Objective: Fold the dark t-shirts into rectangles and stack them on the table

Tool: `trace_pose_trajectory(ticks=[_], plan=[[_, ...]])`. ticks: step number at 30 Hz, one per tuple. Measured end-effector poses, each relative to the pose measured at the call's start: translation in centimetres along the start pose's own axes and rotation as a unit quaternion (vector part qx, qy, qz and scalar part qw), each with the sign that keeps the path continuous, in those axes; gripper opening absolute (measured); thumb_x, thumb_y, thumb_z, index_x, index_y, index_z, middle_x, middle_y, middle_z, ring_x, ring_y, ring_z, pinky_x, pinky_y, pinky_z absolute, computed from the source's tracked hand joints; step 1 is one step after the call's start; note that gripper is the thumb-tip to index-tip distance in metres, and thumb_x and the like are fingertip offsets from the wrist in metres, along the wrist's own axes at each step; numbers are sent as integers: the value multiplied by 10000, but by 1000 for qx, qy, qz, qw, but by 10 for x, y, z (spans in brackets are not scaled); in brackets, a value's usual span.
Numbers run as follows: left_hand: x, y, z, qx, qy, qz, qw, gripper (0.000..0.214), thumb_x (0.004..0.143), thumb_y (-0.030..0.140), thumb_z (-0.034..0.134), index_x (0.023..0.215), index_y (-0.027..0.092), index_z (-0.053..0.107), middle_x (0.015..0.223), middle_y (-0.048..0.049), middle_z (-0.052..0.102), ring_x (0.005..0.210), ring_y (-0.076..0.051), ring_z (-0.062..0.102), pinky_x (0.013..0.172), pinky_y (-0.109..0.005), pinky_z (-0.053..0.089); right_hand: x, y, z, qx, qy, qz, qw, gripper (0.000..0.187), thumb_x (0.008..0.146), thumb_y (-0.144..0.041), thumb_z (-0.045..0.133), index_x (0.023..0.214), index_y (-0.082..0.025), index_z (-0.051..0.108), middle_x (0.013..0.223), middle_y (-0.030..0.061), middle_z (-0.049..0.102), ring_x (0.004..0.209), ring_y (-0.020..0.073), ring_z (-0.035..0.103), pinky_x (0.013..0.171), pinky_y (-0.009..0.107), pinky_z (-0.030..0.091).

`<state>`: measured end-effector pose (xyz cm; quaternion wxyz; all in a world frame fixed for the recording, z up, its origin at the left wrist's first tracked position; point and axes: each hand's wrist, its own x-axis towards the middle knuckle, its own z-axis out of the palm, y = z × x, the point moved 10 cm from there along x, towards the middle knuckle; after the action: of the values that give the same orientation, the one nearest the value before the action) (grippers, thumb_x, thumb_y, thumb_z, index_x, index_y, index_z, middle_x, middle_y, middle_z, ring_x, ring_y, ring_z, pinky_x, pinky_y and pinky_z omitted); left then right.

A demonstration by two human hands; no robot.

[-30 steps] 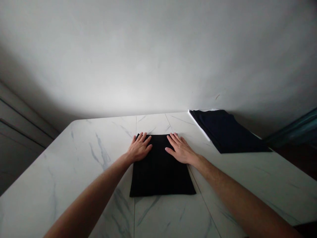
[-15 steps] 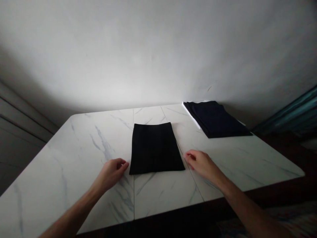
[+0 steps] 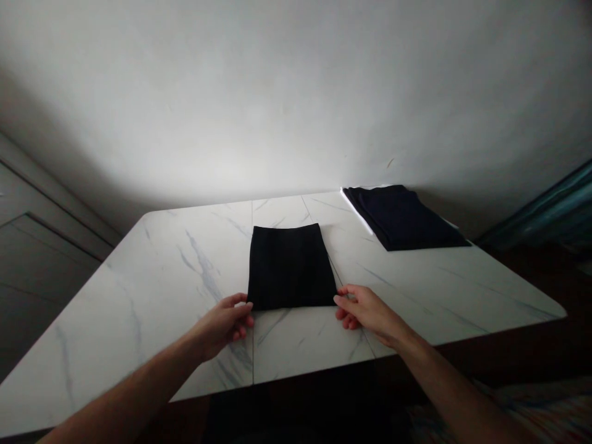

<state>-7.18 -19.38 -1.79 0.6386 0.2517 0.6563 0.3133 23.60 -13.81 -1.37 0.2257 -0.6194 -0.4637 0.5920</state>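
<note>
A folded black cloth (image 3: 291,266) lies flat in the middle of a white marble-patterned table (image 3: 148,290). My left hand (image 3: 224,325) is at its near left corner, with the thumb above the corner and the fingers curled under it. My right hand (image 3: 363,309) is at the near right corner, its fingertips closing around the cloth's edge. The near edge of the cloth looks slightly drawn in between my hands, and both corners are partly hidden by my fingers.
A folded dark navy garment (image 3: 398,219) with a white edge showing lies at the table's far right, against a pale wall (image 3: 296,92). Grey cabinet fronts (image 3: 41,271) stand at left, and a teal curtain (image 3: 536,213) hangs at right.
My hands have moved in from beside the cloth's near edge and now sit on its near corners. One second ago, they lay flat on its far part. The near edge looks narrower.
</note>
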Motion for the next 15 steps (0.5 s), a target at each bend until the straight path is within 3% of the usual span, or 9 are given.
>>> trace_pose_trajectory(ticks=[4,8,15], plan=[[-1,0,-1,-37,29,-12,999,324,907,279,723,1154,158,553,810,-72,748,554,-124,673,499,-188,501,2,-4,1,3,16,-4,1000,86,963,-228,617,993,-148,611,669,23,715,511,107,645,510,194,518],[-3,12,3,-58,37,16,998,71,942,172,658,902,116,642,777,-63,721,643,-132,702,646,-224,593,5,-12,-5,-9,51,-45,998,134,924,-260,674,844,-161,633,659,22,709,500,107,644,499,190,520],[3,18,-1,-114,59,35,991,169,913,147,697,755,102,657,819,-76,708,632,-109,672,676,-233,613,12,-11,-11,-33,78,-80,993,181,880,-340,686,807,-179,647,642,17,700,529,140,672,518,227,544]])
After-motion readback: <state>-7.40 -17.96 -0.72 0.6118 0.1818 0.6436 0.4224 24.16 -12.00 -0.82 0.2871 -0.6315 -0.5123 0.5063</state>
